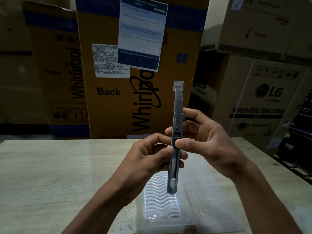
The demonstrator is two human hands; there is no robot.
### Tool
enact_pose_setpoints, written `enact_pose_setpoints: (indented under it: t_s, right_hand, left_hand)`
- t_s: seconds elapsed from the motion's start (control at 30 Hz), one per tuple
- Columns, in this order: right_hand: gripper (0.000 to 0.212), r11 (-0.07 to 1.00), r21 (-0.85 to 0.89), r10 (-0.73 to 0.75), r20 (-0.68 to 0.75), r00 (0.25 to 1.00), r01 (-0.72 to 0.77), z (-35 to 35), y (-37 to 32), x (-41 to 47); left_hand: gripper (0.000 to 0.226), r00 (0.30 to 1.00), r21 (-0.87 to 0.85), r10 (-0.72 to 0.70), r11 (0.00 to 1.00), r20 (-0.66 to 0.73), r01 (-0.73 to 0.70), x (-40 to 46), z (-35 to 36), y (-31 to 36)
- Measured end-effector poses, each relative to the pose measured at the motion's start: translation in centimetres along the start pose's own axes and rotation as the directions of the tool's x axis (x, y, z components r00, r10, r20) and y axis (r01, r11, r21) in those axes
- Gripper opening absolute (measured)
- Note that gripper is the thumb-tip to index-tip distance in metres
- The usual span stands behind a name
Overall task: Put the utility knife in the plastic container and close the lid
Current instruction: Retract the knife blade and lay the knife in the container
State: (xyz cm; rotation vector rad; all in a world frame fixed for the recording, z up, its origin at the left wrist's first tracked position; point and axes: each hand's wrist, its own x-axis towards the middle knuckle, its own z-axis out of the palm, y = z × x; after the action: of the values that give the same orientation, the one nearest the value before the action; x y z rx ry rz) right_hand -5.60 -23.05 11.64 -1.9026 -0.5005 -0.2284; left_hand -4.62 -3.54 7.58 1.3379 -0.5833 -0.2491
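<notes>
A long grey utility knife [177, 119] stands almost upright in the air above the table, a small white tag at its top end. My left hand [152, 154] pinches its lower half from the left. My right hand [202, 142] grips its middle from the right, thumb on the front near the slider. Below the knife lies the clear plastic container [162, 200] with a white wavy insert, its lid [207, 191] lying open flat to the right. The knife's lower tip hovers just over the insert.
The pale wood-grain table [50, 174] runs under everything, its far edge near the boxes. Large cardboard appliance boxes [118, 90] stand close behind, with more boxes [263, 98] stacked at the right.
</notes>
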Motion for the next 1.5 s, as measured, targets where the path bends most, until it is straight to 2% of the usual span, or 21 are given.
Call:
enact_pose_setpoints:
  t_s: [0.17, 0.33, 0.7, 0.77, 0.93, 1.07, 1.17, 1.37, 1.5]
  right_hand:
    - [0.078, 1.0, 0.025, 0.013, 0.022, 1.0, -0.014, 0.1, -0.1, 0.0]
    - [0.066, 1.0, 0.018, 0.016, 0.02, 1.0, -0.016, 0.2, 0.1, 0.0]
    - [0.06, 0.997, 0.078, 0.026, 0.016, 1.0, -0.027, 0.3, 0.4, 0.2]
    - [0.055, 0.999, 0.033, 0.036, -0.014, 0.999, -0.035, 0.5, 0.3, 0.2]
    - [0.036, 0.975, -0.216, 0.039, -0.019, 0.999, -0.042, 1.1, -0.7, 0.1]
    - [0.027, 0.894, -0.448, 0.0, 0.024, 1.0, 0.011, 2.3, -1.3, -0.2]
    - [0.029, 0.808, -0.586, -0.058, 0.029, 0.998, 0.064, 3.2, -1.6, -0.3]
    - [0.026, 0.767, -0.637, -0.068, 0.045, 0.997, 0.081, 3.8, -1.8, -0.4]
    - [0.026, 0.763, -0.64, -0.078, 0.051, 0.996, 0.092, 4.0, -1.7, -0.3]
  left_hand:
    - [0.023, 1.0, -0.066, 0.001, 0.998, -0.015, -0.002, 0.2, -0.2, 0.0]
    - [0.023, 1.0, -0.103, -0.003, 0.995, -0.015, 0.002, 0.2, -0.2, 0.1]
    - [0.021, 0.999, -0.207, -0.019, 0.978, -0.049, 0.009, 0.2, -0.2, 0.3]
    - [0.025, 0.995, -0.225, -0.01, 0.974, -0.095, -0.011, 0.3, -0.2, 0.4]
    - [0.034, 0.97, -0.298, 0.005, 0.951, -0.244, -0.08, 0.5, -0.5, 0.8]
    - [0.037, 0.95, -0.295, 0.003, 0.95, -0.311, -0.1, 0.5, -0.8, 0.7]
    - [0.034, 0.938, -0.266, 0.009, 0.958, -0.346, -0.107, 0.4, -0.8, 0.6]
    - [0.034, 0.931, -0.274, -0.003, 0.956, -0.364, -0.105, 0.4, -0.9, 0.7]
    - [0.018, 0.927, -0.241, -0.001, 0.966, -0.374, -0.096, 0.5, -0.9, 0.4]
